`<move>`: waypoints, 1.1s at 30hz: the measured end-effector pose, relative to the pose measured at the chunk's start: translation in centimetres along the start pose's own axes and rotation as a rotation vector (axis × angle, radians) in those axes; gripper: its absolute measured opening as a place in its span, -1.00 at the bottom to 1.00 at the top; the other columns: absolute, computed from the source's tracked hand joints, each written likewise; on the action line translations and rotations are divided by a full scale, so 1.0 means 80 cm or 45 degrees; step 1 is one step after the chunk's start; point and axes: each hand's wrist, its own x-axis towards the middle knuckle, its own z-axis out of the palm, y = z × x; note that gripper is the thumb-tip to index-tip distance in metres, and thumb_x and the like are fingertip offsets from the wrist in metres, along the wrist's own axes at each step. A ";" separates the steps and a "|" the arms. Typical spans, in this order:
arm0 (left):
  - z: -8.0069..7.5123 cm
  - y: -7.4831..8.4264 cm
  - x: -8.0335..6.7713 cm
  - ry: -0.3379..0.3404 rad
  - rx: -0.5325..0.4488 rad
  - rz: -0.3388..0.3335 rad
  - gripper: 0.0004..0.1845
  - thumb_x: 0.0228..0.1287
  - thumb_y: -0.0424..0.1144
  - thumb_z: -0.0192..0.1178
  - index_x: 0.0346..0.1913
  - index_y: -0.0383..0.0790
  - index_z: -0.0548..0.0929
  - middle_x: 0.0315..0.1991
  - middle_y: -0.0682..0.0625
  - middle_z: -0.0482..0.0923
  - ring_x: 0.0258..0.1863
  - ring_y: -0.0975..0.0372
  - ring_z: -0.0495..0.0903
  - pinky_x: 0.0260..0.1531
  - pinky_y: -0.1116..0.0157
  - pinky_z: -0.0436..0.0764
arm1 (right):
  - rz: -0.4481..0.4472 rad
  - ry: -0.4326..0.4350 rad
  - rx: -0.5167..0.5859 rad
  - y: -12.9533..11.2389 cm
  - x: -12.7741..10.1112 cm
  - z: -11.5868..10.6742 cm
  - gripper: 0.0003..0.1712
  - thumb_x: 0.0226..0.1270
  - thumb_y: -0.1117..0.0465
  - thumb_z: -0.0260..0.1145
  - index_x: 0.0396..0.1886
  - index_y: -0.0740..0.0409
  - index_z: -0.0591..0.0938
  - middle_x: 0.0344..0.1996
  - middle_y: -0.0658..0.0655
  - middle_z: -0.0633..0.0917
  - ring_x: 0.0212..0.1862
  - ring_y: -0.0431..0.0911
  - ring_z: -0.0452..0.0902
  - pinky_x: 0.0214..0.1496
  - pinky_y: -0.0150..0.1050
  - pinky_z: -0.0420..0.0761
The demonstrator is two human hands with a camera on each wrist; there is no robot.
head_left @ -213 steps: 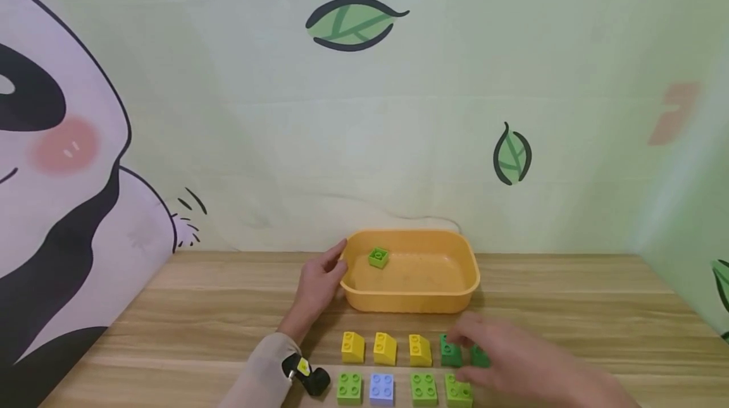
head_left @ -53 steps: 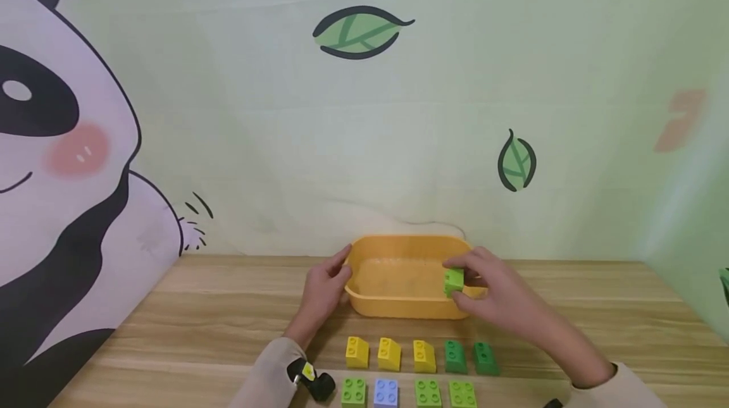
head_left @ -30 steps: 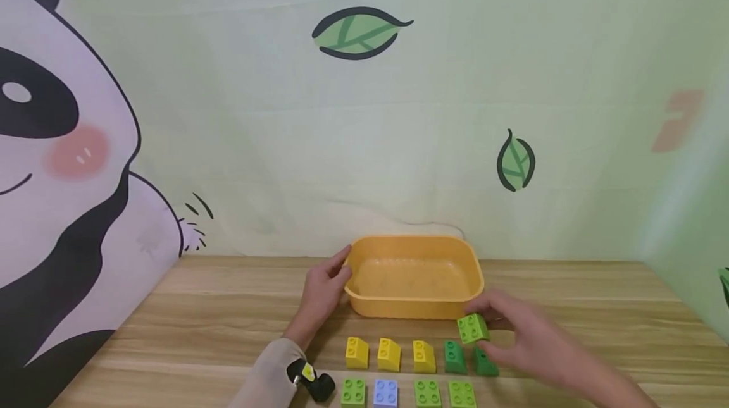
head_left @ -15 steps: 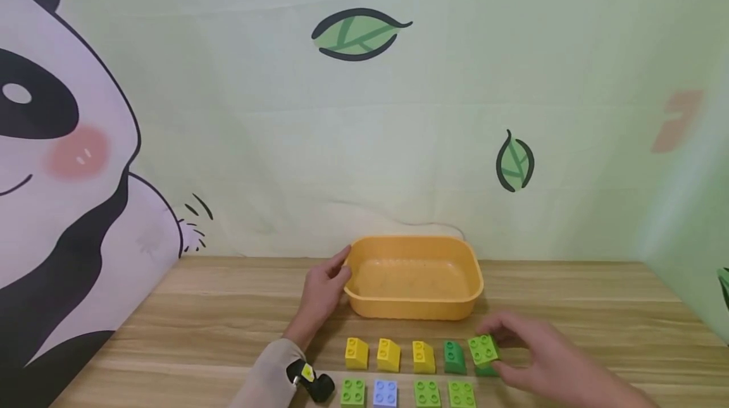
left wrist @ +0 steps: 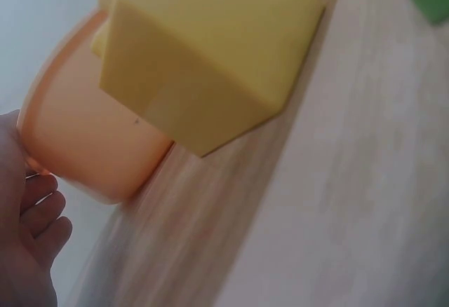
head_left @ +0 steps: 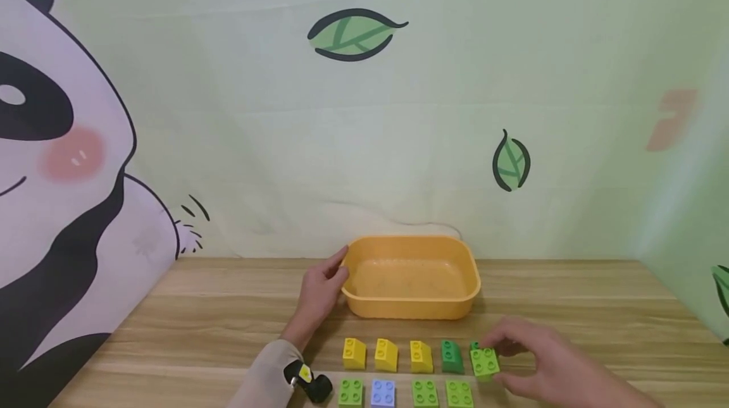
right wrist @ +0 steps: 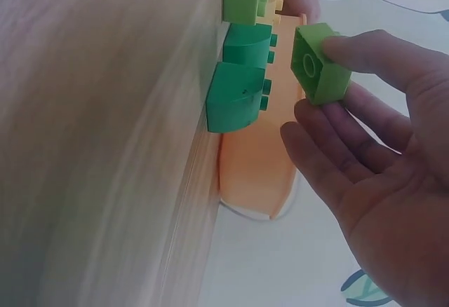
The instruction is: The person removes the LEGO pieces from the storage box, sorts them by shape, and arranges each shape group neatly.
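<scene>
At five o'clock from the yellow tub [head_left: 411, 310], my right hand [head_left: 535, 364] pinches a light-green brick [head_left: 485, 362], while my relaxed left hand [head_left: 320, 286] rests against the tub's nine o'clock rim.

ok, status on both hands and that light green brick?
Left hand rests on tub rim. Right hand pinches light green brick, just above the table. Dark green brick right beside it.

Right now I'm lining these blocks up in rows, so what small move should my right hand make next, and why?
Probably lower the light green block straight down to the table at the right end of the front row. The right hand pinches it just above the wood, beside the last light green square block, in front of the dark green sloped block, and that end spot looks free.
</scene>
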 end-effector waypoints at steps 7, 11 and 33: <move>-0.001 0.000 0.000 -0.002 0.009 0.002 -0.51 0.49 -0.35 0.16 0.44 -0.27 0.59 0.36 -0.17 0.58 0.26 0.03 0.61 0.29 -0.02 0.58 | 0.023 -0.046 0.021 -0.001 -0.004 0.001 -0.59 0.33 0.10 0.56 0.13 -0.09 0.67 0.09 -0.10 0.71 0.14 0.00 0.60 0.14 0.05 0.70; -0.001 -0.001 0.000 0.000 0.017 0.000 -0.51 0.49 -0.34 0.16 0.44 -0.26 0.60 0.36 -0.16 0.58 0.26 0.04 0.61 0.29 -0.02 0.58 | 0.059 -0.082 0.068 -0.002 -0.006 0.004 -0.63 0.37 0.14 0.52 0.12 -0.06 0.66 0.08 -0.07 0.71 0.14 0.01 0.60 0.15 0.14 0.68; 0.002 -0.002 0.001 -0.004 -0.012 -0.010 -0.51 0.50 -0.33 0.17 0.45 -0.26 0.58 0.38 -0.15 0.56 0.26 0.07 0.60 0.27 0.02 0.59 | 0.208 -0.175 0.062 -0.005 -0.003 0.007 -0.70 0.34 0.08 0.56 -0.01 -0.07 0.68 0.00 -0.07 0.71 0.09 0.04 0.62 0.13 0.30 0.66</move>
